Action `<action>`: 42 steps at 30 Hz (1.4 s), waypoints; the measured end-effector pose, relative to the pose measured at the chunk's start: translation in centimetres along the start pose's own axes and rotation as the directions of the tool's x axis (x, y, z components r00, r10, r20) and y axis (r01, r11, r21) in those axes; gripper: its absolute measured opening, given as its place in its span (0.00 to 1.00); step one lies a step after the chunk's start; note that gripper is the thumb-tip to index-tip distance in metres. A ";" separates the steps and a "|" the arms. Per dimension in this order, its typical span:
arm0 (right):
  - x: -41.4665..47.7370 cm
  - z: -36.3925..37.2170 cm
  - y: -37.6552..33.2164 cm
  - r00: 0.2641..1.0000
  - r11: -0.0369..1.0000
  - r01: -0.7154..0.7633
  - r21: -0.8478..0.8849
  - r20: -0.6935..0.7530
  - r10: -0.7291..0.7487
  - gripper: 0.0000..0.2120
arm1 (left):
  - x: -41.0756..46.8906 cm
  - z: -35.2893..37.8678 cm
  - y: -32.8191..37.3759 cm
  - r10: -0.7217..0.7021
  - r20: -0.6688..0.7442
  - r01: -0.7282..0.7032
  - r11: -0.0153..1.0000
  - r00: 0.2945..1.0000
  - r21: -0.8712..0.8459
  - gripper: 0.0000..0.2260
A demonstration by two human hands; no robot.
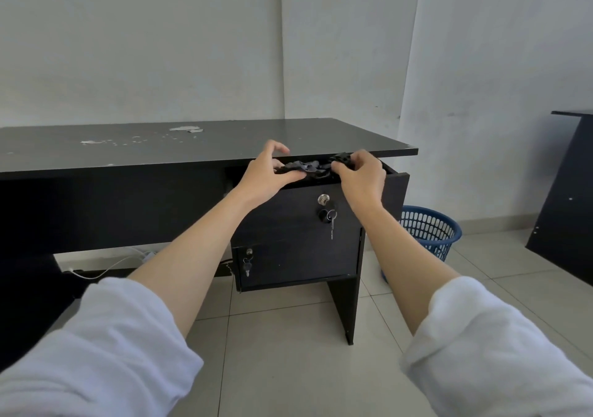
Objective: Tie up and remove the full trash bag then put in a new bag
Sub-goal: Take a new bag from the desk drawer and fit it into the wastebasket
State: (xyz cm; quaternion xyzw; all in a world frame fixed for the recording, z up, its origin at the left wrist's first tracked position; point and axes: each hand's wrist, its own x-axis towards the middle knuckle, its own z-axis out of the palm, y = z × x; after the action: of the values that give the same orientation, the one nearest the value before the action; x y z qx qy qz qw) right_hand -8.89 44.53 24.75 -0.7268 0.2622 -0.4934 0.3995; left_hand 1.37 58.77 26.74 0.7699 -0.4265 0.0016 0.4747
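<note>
A crumpled black plastic bag (309, 169) lies in the pulled-out top drawer (396, 181) of a dark desk. My left hand (266, 173) pinches the bag's left part between thumb and fingers. My right hand (361, 173) grips the bag's right part at the drawer's rim. A blue lattice trash basket (430, 229) stands on the floor to the right of the desk, partly hidden behind the drawer unit; no bag shows in it. The full trash bag is not in view.
The dark desk top (160, 147) is scuffed with white patches. Keys hang from the drawer lock (330, 216) and the lower cabinet lock (247, 264). A white cable (109, 267) runs under the desk. Another dark furniture piece (568, 211) leans at the right. Tiled floor below.
</note>
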 end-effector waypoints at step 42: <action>-5.1 7.2 2.7 0.991 0.988 0.130 -0.085 -0.030 -0.133 0.05 | -2.9 -15.1 -3.7 -0.124 -0.733 0.293 0.950 0.669 0.107 0.13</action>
State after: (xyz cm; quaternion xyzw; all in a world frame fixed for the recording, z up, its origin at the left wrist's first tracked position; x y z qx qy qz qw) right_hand -4.11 49.37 18.46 -0.7493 0.2412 -0.5203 0.3310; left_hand 8.03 72.39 31.13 0.7983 -0.1130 0.2934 0.5137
